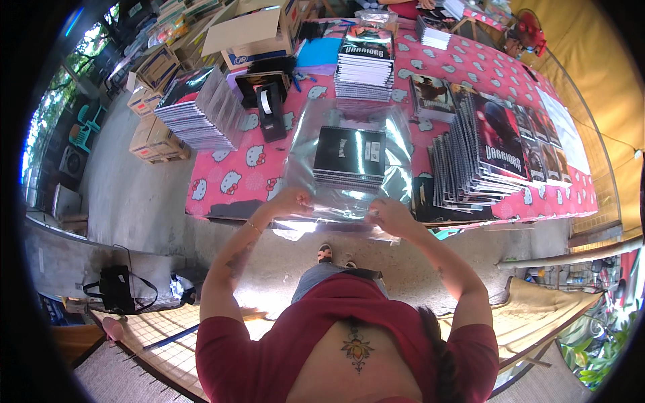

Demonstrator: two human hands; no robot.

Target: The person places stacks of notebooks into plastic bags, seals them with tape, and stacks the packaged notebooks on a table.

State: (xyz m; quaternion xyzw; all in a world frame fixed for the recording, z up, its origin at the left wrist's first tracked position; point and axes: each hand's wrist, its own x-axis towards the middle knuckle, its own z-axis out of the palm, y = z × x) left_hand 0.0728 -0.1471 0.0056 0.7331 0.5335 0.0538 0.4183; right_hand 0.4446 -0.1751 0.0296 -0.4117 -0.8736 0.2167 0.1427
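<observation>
A small stack of spiral notebooks [350, 153] with a dark cover on top lies on a shiny clear plastic sheet [302, 161] in front of me. Whether the plastic is a bag or a flat sheet I cannot tell. My left hand [293, 201] has its fingers closed on the plastic's near left part, by the table edge. On the near right part, my right hand [391, 216] pinches the same plastic. Both hands are just nearer to me than the notebooks, without touching them. A black tape dispenser [272, 121] stands to the left of the plastic.
Tall notebook stacks stand at the left [198, 111], at the back [364, 70] and at the right [470, 158] of the pink patterned table [228, 181]. Beyond are an open cardboard box [259, 43] and a red fan [529, 32]. Another person's hand [426, 3] shows at the far edge.
</observation>
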